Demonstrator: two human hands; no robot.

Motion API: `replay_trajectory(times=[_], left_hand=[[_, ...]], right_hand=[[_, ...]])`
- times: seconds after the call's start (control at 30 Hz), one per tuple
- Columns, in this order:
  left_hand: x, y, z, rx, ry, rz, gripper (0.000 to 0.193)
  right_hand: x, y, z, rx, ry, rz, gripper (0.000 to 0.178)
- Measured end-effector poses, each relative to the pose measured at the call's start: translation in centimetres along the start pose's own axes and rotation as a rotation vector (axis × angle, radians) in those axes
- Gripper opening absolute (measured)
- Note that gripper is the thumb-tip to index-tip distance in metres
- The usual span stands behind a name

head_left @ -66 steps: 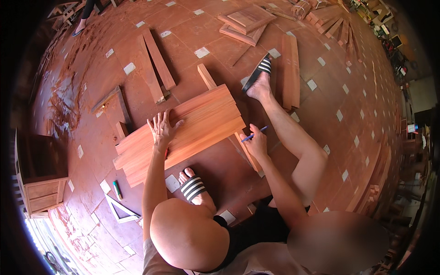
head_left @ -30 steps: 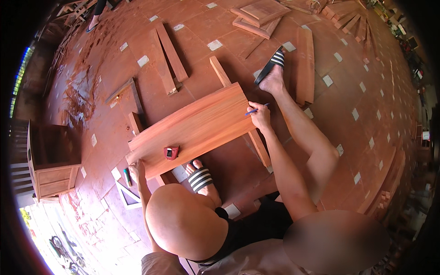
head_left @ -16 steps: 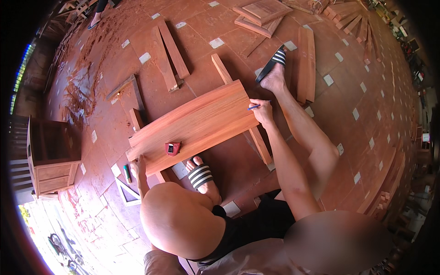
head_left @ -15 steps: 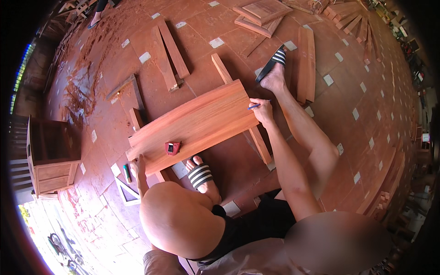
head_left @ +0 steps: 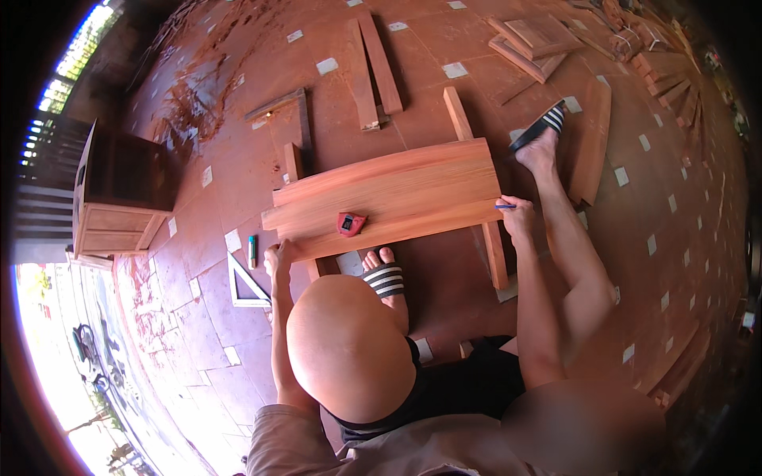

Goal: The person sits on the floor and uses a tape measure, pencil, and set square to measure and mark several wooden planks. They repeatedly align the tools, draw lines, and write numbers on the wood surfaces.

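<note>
Reddish planks lie side by side as a wide wooden board (head_left: 421,186), resting across two wooden bars (head_left: 494,258). At its near left corner, my left hand (head_left: 278,259) has its fingers closed on the edge, partly hidden. My right hand (head_left: 519,218) pinches a blue pen (head_left: 506,207) beside the right end of the board. On top of the planks, left of the middle, sits a red tape measure (head_left: 351,224).
Left of my left hand lie a green marker (head_left: 252,252) and a white-edged triangular set square (head_left: 240,284). A wooden cabinet (head_left: 119,226) stands at far left. Loose planks (head_left: 381,63) and stacked panels (head_left: 540,38) lie beyond. My sandalled feet flank the board.
The view has turned, so the scene sits farther right in the picture. Both hands remain at their ends of the board, the pen still in my right.
</note>
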State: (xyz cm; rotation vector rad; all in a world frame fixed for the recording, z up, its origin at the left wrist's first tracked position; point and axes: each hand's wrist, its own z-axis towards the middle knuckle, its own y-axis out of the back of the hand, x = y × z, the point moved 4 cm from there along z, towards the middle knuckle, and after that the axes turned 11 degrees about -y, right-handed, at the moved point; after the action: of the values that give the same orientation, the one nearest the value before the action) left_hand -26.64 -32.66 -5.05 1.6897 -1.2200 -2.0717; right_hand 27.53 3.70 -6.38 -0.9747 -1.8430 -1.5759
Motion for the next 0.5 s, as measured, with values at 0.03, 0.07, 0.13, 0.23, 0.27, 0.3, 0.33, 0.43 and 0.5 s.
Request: replay_trajectory(times=[0.03,0.07,0.13,0.23,0.27,0.3,0.33,0.43,0.5], left_hand=[[-0.5,-0.3,0.6,0.003,-0.014,-0.009,0.053],[-0.9,-0.6,1.1,0.005,-0.023,-0.009,0.052],[-1.5,-1.0,1.8,0.008,-0.038,-0.019,0.051],[-1.6,-1.4,2.4,0.009,-0.048,-0.025,0.049],[-1.4,-1.5,2.5,0.006,-0.05,-0.027,0.048],[-1.2,-1.5,2.5,0.006,-0.052,-0.028,0.048],[-0.9,-1.5,2.5,0.002,-0.053,-0.03,0.047],[0.5,-1.5,2.6,-0.012,-0.054,-0.034,0.046],[1.7,-1.0,2.9,-0.032,-0.058,-0.028,0.045]], right_hand=[[0.1,0.2,0.0,0.015,-0.025,0.017,0.029],[0.1,0.4,0.0,0.03,-0.11,0.03,0.028],[0.8,0.9,0.0,0.049,-0.067,-0.02,0.024],[1.3,1.3,-0.1,0.066,-0.075,-0.049,0.023],[1.3,1.4,-0.1,0.068,-0.079,-0.034,0.023],[1.3,1.4,0.0,0.076,-0.104,-0.016,0.023],[1.7,1.3,0.0,0.077,-0.06,-0.029,0.022],[3.2,1.6,-0.6,0.013,0.067,-0.066,0.021],[5.3,2.0,-2.2,-0.135,0.218,-0.083,0.019]])
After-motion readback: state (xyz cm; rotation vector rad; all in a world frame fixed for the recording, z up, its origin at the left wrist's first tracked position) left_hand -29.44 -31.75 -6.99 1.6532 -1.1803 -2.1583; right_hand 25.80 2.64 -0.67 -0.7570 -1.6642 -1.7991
